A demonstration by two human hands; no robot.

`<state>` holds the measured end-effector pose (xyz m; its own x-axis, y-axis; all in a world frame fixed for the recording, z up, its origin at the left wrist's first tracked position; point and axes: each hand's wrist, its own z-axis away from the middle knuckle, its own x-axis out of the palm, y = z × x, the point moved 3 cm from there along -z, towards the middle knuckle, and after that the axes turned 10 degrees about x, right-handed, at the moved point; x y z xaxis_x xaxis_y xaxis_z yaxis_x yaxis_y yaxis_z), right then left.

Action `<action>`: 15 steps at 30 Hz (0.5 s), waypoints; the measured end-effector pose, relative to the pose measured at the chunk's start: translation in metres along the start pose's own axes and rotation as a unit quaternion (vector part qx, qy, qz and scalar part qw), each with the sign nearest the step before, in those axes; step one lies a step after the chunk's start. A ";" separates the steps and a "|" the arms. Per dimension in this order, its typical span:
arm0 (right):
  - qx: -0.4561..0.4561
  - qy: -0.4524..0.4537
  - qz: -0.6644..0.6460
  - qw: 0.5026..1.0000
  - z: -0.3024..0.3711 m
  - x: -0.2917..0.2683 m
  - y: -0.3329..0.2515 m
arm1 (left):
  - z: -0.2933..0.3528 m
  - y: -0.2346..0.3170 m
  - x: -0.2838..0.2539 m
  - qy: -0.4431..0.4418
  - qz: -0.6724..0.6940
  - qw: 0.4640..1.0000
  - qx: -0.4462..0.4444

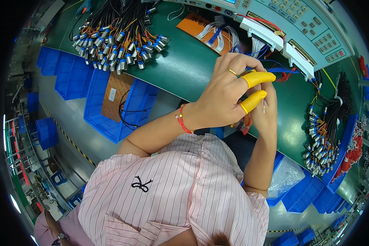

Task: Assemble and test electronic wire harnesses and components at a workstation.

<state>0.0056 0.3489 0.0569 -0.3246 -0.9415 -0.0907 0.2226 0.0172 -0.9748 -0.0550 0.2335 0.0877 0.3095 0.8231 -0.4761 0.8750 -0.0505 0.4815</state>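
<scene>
My left hand (pixel 227 88) is raised over the near edge of the green bench, bent at the fingers. Yellow finger cots (pixel 258 78) cover its thumb and forefinger, and a ring sits on another finger. Close against it is my right hand (pixel 265 110), with its fingers largely hidden behind the left. Both hands look curled in, but what they grip cannot be made out. A thin wire end with a small metal tip (pixel 264 106) shows against the right hand. Below the hands, orange and red wire ends (pixel 246 124) hang at the bench edge.
Beyond the hands stands a pale green test instrument (pixel 303 28) with white connector blocks (pixel 261 35) and blue wires. Bundles of metal-capped cables lie at left (pixel 119 45) and right (pixel 322 147). Blue bins (pixel 106 119) hang below the bench edge. A blue tray (pixel 344 164) holds red parts.
</scene>
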 end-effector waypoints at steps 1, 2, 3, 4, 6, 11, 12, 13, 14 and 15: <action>-0.001 0.000 -0.001 1.000 -0.002 -0.002 0.001 | 0.001 -0.001 0.001 0.003 0.018 1.000 -0.006; -0.044 -0.002 0.032 0.999 -0.003 -0.005 0.001 | 0.003 -0.001 0.002 0.005 0.038 0.999 -0.012; -0.086 -0.005 0.065 0.994 -0.003 -0.005 -0.001 | 0.003 0.000 0.001 0.004 0.039 0.999 -0.011; -0.086 -0.003 0.065 0.994 -0.002 -0.006 -0.002 | 0.003 0.001 0.000 0.006 0.053 0.999 -0.012; -0.027 0.011 0.046 0.999 0.000 -0.005 -0.007 | 0.001 0.008 -0.004 0.005 0.062 0.998 -0.014; -0.043 -0.012 0.072 0.996 0.002 -0.006 -0.010 | 0.002 0.020 -0.010 0.030 0.053 0.998 0.010; -0.015 -0.031 0.056 0.998 0.003 -0.006 -0.011 | 0.002 0.018 -0.011 0.028 0.055 0.998 0.010; -0.043 -0.040 0.049 0.997 0.006 -0.009 -0.008 | 0.002 0.012 -0.012 0.027 0.050 0.998 0.003; -0.037 -0.029 0.048 0.998 0.010 -0.013 -0.008 | 0.003 0.010 -0.009 0.021 0.054 0.998 -0.004; -0.006 -0.081 -0.021 0.997 0.015 -0.015 -0.010 | 0.004 0.009 -0.009 0.010 0.059 0.997 -0.048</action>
<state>0.0220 0.3578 0.0707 -0.1815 -0.9833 -0.0168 0.2012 -0.0204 -0.9793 -0.0485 0.2229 0.0931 0.3995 0.8259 -0.3979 0.7931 -0.0937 0.6018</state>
